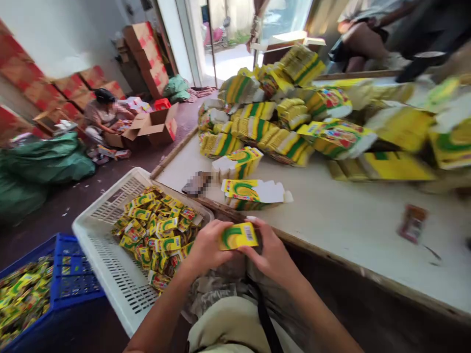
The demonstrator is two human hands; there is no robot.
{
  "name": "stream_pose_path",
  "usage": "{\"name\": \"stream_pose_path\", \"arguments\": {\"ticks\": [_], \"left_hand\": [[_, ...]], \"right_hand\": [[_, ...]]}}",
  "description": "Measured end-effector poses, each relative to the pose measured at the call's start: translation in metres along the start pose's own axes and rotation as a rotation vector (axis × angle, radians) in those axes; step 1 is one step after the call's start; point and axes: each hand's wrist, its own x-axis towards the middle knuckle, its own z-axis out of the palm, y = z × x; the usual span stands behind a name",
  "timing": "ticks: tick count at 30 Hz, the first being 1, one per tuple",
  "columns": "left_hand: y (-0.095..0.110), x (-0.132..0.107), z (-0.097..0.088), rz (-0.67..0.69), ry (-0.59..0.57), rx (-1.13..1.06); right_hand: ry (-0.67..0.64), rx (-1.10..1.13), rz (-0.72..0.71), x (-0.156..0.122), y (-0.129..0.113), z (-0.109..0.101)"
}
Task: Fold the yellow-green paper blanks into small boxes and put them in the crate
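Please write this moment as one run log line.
left hand: holds small yellow carton; right hand: holds same carton; at left: white perforated crate of cartons; ahead: carton stacks on table

A sunlit doorway opens beside a pale wall; the floor is dark and purplish, the counter white with worn wooden edging.

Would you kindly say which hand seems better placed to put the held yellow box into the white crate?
Probably the left hand: it and the right hand hold the yellow box, but the left is nearer the white crate.
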Motion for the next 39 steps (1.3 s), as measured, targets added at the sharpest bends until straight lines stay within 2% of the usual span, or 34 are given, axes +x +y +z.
{"name": "stream_pose_path", "arguments": {"ticks": [3,5,7,9,10,12,15,18,21,24,28,30,31,34,36,39], "left_hand": [[-0.029,-0.016,-0.02,-0.088,0.072,0.065],[-0.057,-0.032,-0.044,-0.191,0.234,0.215],[-0.081,-0.045,-0.069,-0.238,0.439,0.391],[-0.093,-0.053,-0.086,-0.279,0.607,0.431],[-0.094,-0.054,-0.088,-0.298,0.647,0.38],[-0.087,-0.047,-0.081,-0.3,0.63,0.212],[-0.064,-0.027,-0.05,-0.159,0.464,0.038],[-0.041,-0.008,-0.015,0.013,0.306,-0.042],[-0.028,-0.002,0.008,0.068,0.185,-0.124],[-0.025,-0.003,0.02,-0.004,0.091,-0.238],[-0.031,0.003,0.033,-0.215,0.04,-0.507],[-0.032,0.014,0.041,-0.287,0.091,-0.72],[-0.03,0.021,0.044,-0.298,0.149,-0.849],[-0.016,0.039,0.047,-0.265,0.389,-1.229],[-0.003,0.046,0.043,-0.242,0.524,-1.37],[0.009,0.047,0.033,-0.217,0.637,-1.463]], "right_hand": [[-0.079,0.039,-0.019,0.015,0.0,-0.007],[-0.005,-0.004,-0.044,0.033,0.005,-0.017],[0.138,-0.091,-0.04,0.056,0.011,-0.027],[0.174,-0.182,-0.019,0.08,0.016,-0.033],[0.159,-0.238,0.004,0.092,0.018,-0.033],[0.063,-0.348,0.067,0.109,0.021,-0.029],[-0.03,-0.411,0.117,0.119,0.026,-0.018],[-0.026,-0.401,0.122,0.118,0.03,-0.012],[-0.013,-0.371,0.125,0.118,0.032,-0.01],[0.017,-0.323,0.126,0.122,0.03,-0.011],[0.073,-0.261,0.126,0.121,0.018,-0.019],[0.1,-0.164,0.115,0.114,0.008,-0.022],[0.12,-0.037,0.106,0.108,0.002,-0.022],[0.065,0.254,0.097,0.084,-0.015,-0.012],[-0.03,0.366,0.115,0.065,-0.024,0.001],[-0.04,0.581,0.188,0.04,-0.032,0.024]]}}
